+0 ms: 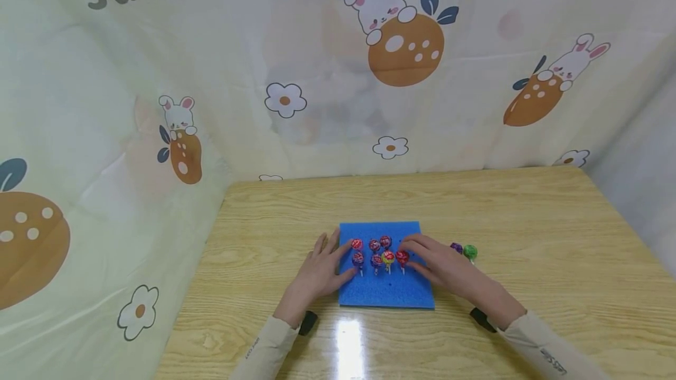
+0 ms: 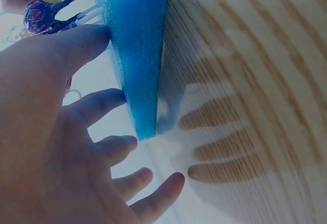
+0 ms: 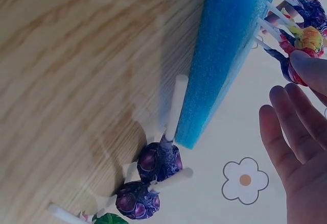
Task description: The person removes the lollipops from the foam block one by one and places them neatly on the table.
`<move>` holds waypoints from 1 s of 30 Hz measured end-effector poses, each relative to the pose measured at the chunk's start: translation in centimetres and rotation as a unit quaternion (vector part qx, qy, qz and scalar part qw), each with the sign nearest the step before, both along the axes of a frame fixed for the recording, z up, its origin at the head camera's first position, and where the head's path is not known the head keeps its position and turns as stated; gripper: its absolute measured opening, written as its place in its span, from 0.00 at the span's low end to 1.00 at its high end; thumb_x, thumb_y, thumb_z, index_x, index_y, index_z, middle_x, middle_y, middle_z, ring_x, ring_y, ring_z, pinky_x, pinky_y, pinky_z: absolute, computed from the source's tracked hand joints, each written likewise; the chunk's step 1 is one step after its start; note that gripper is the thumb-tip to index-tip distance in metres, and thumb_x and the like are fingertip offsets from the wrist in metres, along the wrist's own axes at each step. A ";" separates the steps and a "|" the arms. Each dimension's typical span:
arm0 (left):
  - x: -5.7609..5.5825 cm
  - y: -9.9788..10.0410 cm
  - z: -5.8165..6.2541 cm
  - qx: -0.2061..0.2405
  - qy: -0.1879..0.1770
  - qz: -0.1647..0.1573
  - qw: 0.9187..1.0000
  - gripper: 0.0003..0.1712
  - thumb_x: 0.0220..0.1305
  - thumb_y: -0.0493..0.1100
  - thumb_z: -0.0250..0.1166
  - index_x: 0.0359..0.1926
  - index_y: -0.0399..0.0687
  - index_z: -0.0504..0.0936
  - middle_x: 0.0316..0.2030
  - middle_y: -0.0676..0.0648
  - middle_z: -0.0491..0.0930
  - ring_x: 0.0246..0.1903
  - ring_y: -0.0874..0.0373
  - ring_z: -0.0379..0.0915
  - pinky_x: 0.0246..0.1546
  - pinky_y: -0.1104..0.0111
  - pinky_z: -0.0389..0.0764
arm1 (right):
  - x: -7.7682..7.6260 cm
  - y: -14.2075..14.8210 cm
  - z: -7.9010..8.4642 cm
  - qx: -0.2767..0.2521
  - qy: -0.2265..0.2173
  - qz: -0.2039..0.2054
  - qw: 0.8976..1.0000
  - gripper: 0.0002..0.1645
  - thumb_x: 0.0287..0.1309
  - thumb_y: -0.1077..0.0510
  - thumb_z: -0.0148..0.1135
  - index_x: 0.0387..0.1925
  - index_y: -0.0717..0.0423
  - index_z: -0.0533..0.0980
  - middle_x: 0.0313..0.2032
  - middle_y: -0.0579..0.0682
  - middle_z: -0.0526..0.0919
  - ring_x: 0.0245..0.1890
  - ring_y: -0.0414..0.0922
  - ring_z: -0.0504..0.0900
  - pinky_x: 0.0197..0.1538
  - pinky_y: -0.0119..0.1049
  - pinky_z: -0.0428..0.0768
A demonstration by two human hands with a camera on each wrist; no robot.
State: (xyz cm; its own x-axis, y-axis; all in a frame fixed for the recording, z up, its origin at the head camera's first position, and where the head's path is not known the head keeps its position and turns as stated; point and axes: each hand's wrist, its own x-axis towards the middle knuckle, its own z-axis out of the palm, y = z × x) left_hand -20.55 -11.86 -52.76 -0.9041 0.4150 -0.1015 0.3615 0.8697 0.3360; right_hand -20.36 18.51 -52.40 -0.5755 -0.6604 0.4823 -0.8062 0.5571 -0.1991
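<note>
Planted lollipops (image 1: 388, 257) stand between the spread left hand (image 1: 318, 271) and right hand (image 1: 451, 267) (its grip unclear).

The blue foam (image 1: 388, 295) lies flat, its left edge touched by the left fingers (image 1: 340, 251). Seven wrapped lollipops (image 1: 376, 260) show upright in it on white sticks: three in back, four in front, a purple lollipop (image 1: 358, 259) just beside the left fingers. The right fingers (image 1: 422, 245) pinch the front row's red lollipop (image 1: 402, 257), a yellow lollipop (image 1: 388, 257) just left of them. Outward of the right fingers, two purple lollipops (image 3: 138, 203) and a green lollipop (image 1: 470, 251) lie loose, sticks pointing different ways.
</note>
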 end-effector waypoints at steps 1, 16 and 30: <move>0.0 0.0 0.0 0.001 0.000 0.000 1.000 0.38 0.71 0.64 0.57 0.76 0.58 0.63 0.81 0.43 0.45 0.78 0.35 0.40 0.67 0.33 0.62 | 0.0 0.0 0.0 0.000 0.000 0.000 1.000 0.25 0.52 0.63 0.75 0.52 0.56 0.79 0.50 0.47 0.81 0.50 0.44 0.83 0.48 0.38 0.86; 0.1 -0.1 0.2 0.004 -0.003 0.002 1.000 0.38 0.71 0.64 0.57 0.76 0.58 0.64 0.81 0.43 0.45 0.79 0.36 0.40 0.68 0.34 0.62 | 0.1 0.2 1.4 0.013 -0.027 -0.023 0.999 0.23 0.54 0.61 0.75 0.52 0.52 0.79 0.50 0.46 0.82 0.52 0.45 0.83 0.49 0.41 0.86; 0.1 0.1 0.4 0.002 -0.007 -0.001 1.000 0.38 0.71 0.63 0.57 0.76 0.57 0.63 0.81 0.43 0.44 0.79 0.36 0.39 0.68 0.35 0.62 | -0.5 0.7 2.3 -0.014 -0.022 0.004 1.000 0.27 0.48 0.66 0.77 0.52 0.52 0.80 0.49 0.46 0.82 0.49 0.44 0.83 0.47 0.41 0.86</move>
State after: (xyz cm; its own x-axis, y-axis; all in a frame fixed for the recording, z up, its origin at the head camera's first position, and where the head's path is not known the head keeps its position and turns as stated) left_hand -20.40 -11.75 -52.32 -0.9017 0.4171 -0.1136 0.3580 0.8679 0.3444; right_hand -20.82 19.24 -50.13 -0.5912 -0.6513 0.4756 -0.8007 0.5447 -0.2493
